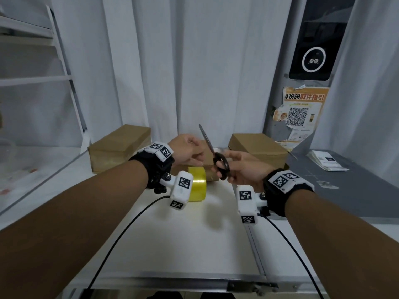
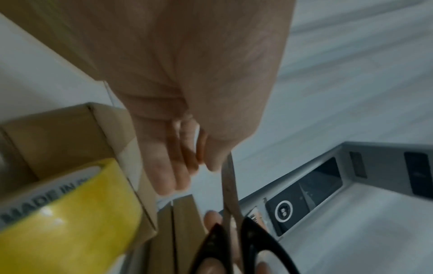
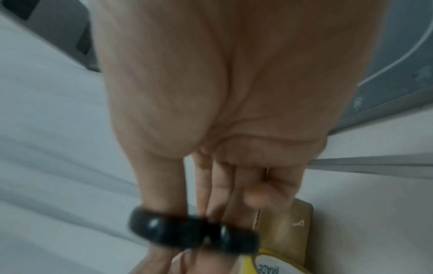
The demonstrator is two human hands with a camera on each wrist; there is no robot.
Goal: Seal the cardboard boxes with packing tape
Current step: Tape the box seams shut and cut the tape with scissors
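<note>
Tape (image 1: 197,184), our yellow roll, stands on edge on the white table (image 1: 190,234), just below and between our two hands and touching neither. Our right hand (image 1: 239,169) has thumb and fingers curled through the black loops of the scissors (image 1: 216,156), gripping them; the blades lie together and point up and away, tilted toward our left. Our left hand (image 1: 185,151) hovers at the blades with fingers loosely extended; in the left wrist view the thumb seems to touch the blade, but we cannot tell whether it pinches it or any strip of tape. From the fingers outward: the blades' long axis runs from the right hand up past the left fingertips, the roll sits nearer the left wrist, and a box (image 1: 207,167) lies right behind the roll. Two more boxes, left (image 1: 118,147) and right (image 1: 259,149), rest farther back. We judge the left hand nearer the roll for the next pull.
</note>
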